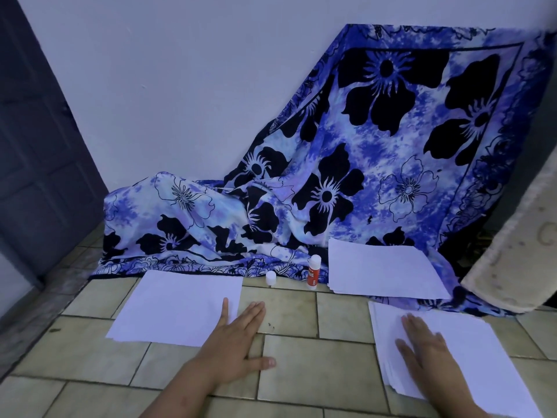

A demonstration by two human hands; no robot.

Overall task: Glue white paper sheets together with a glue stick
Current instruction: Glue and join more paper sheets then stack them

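Observation:
White paper sheets (168,306) lie on the tiled floor at the left. My left hand (232,342) rests flat with straight fingers, its fingertips on the right edge of those sheets. A thicker stack of white paper (488,354) lies at the right, and my right hand (428,354) presses flat on it. A third stack of paper (379,270) sits farther back on the cloth. Between the stacks an uncapped red-and-white glue stick (312,273) stands upright, with its white cap (270,278) standing just to its left.
A blue floral cloth (346,176) drapes from the wall down onto the floor behind the papers. A pale mat or cushion edge (518,251) leans at the right. A dark door (39,146) stands at the left. Beige floor tiles (304,354) lie between the stacks.

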